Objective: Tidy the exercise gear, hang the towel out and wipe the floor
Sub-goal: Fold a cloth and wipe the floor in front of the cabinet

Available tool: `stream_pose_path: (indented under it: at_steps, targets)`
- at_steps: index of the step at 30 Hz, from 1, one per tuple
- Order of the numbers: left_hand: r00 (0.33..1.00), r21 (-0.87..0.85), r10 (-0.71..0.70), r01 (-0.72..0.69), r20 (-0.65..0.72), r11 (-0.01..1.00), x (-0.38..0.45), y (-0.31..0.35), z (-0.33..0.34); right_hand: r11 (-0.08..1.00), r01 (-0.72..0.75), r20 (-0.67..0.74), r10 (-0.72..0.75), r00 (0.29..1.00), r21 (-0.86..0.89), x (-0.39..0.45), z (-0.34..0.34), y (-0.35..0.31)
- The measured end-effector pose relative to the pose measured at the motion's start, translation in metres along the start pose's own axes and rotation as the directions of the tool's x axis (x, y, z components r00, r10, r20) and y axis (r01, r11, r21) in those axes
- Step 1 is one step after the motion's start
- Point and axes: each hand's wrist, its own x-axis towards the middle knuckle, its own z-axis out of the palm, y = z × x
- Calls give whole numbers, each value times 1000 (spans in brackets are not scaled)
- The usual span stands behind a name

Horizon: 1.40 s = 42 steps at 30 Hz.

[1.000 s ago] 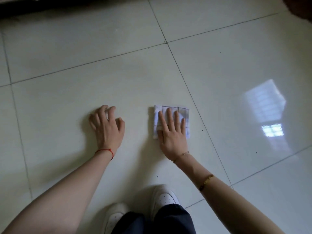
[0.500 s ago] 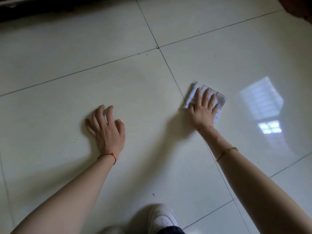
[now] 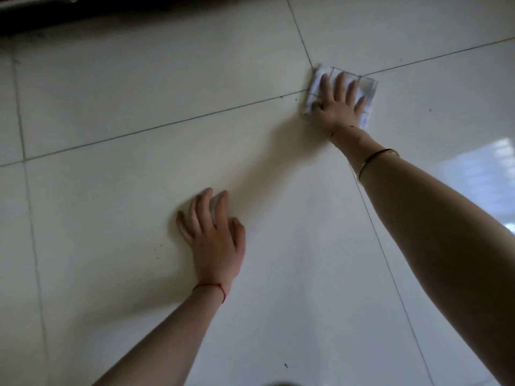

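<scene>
Glossy cream floor tiles (image 3: pixel 117 207) lay under both hands. The right hand (image 3: pixel 335 107) pressed flat, fingers spread, on a folded white cloth with thin dark grid lines (image 3: pixel 367 89) at a grout crossing; no writing was readable. The left hand (image 3: pixel 216 243) rested open on bare tile.
</scene>
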Motion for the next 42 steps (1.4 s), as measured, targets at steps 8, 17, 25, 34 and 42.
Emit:
stream_pose_path:
  at_steps: [8,17,25,34,42]
  targets:
    - [1000,4,-4,4,6,1000,1,1,-3,929,367,26,-367,930,-45,-35,36,-81]
    - [1000,-8,3,-3,-29,1000,2,0,-3,884,468,-38,-467,883,19,-97,58,-47]
    - [1000,13,-2,2,1,1000,1,0,-4,983,182,-43,-181,983,35,-44,34,-51]
    - [999,-8,18,-18,-31,1000,0,-1,-1,873,486,-71,-482,873,51,-154,80,-54]
    - [999,-22,26,-27,-45,999,-3,-3,-1,923,381,-86,-377,922,47,-212,76,25]
